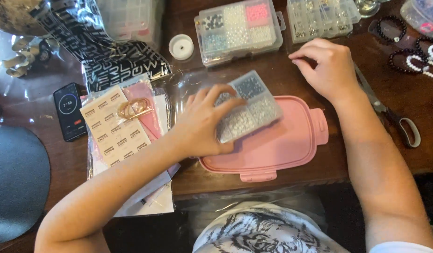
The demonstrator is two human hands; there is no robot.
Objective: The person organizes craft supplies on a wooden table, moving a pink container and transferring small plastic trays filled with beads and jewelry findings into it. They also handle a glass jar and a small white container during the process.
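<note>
— What does the left hand (202, 124) have?

— A small clear compartment box of beads (247, 110), grey and white ones in separate cells. The fingers lie spread over its top and near side, so the grip is closed around the box. It sits tilted over the pink plastic lid (282, 143), which lies flat on the table (291, 77) right in front of the person.

— And the right hand (326, 68)?

— Farther back, on the dark wood just beyond the pink lid. Thumb and forefinger are pinched narrowly together at the tips; whether anything small sits between them I cannot tell.

— What lies around?

— Behind the hands, a larger clear bead organizer (237, 28) with white, pink, blue and dark beads, and a second clear case (319, 16) beside it. A small white spool (181, 47) stands to its left. Scissors (389, 115) lie to the right of the right forearm, with dark and white bead bracelets (415, 58) beyond them. On the left, a phone (69, 110) showing a timer, next to packets of label sheets (116, 126) with a gold loop on top.
</note>
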